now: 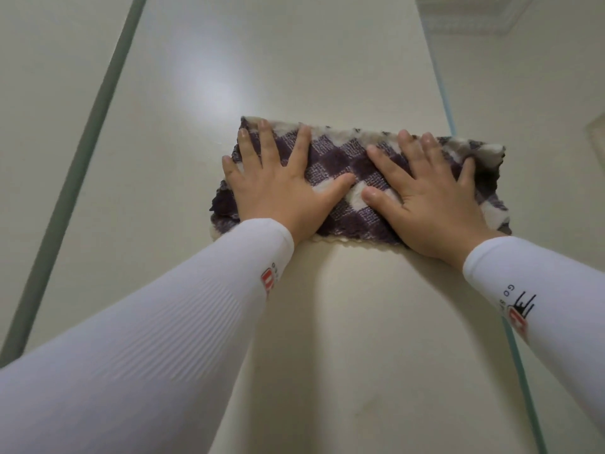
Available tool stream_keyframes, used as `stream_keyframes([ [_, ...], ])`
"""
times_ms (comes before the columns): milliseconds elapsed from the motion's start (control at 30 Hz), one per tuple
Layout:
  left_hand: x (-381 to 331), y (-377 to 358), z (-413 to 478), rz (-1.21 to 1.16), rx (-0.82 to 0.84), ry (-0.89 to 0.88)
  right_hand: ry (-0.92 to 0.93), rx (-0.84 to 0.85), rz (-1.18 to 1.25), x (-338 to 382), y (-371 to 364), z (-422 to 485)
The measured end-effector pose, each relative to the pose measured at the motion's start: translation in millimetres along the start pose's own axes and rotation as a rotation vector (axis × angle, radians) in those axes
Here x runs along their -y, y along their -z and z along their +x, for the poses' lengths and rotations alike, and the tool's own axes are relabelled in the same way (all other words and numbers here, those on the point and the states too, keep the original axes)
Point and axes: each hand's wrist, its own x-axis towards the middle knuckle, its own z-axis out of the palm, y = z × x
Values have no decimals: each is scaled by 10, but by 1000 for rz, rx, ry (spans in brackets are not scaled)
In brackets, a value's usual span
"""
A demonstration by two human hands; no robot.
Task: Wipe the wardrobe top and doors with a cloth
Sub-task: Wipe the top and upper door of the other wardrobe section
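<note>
here the cloth [340,158], checked purple and white and folded into a long strip, lies flat on a cream wardrobe panel [294,60], a little toward 2 o'clock from the middle of the view. whether that panel is the top or a door cannot be told. the left hand [278,188] lies palm down on the cloth's 9 o'clock end, fingers straight and spread, gripping nothing, its little finger reaching over the cloth's edge onto the panel. the right hand [429,198] lies the same way on the 3 o'clock end, fingers splayed and flat, curled round nothing. the two thumbs point at each other over the cloth's middle, close but apart. the cloth's 3 o'clock end overhangs the panel's thin teal edge [523,388], which runs from 5 o'clock up toward 1 o'clock. both arms come in from 6 o'clock in white: the left sleeve [147,339] carries a red mark near the wrist, the right sleeve [540,290] a black and red one. a grey-green strip [82,152] crosses the view from 8 o'clock up to 11 o'clock, left of the panel. a soft glare [212,90] sits on the panel at 11 o'clock from the cloth. white moulding [474,18] shows at 1 o'clock, beyond the teal edge.
</note>
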Motion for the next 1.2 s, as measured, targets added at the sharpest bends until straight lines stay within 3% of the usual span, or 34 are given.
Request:
stream_keyframes([
  [367, 199, -72, -989, -53, -8, 33, 10, 80, -1, 258, -65, -895],
  [633, 258, -25, -1082, -57, 14, 29, 1, 98, 8, 341, -50, -1016],
  [1200, 1084, 223, 216, 21, -26, 38, 122, 3, -13, 951, -60, 464],
])
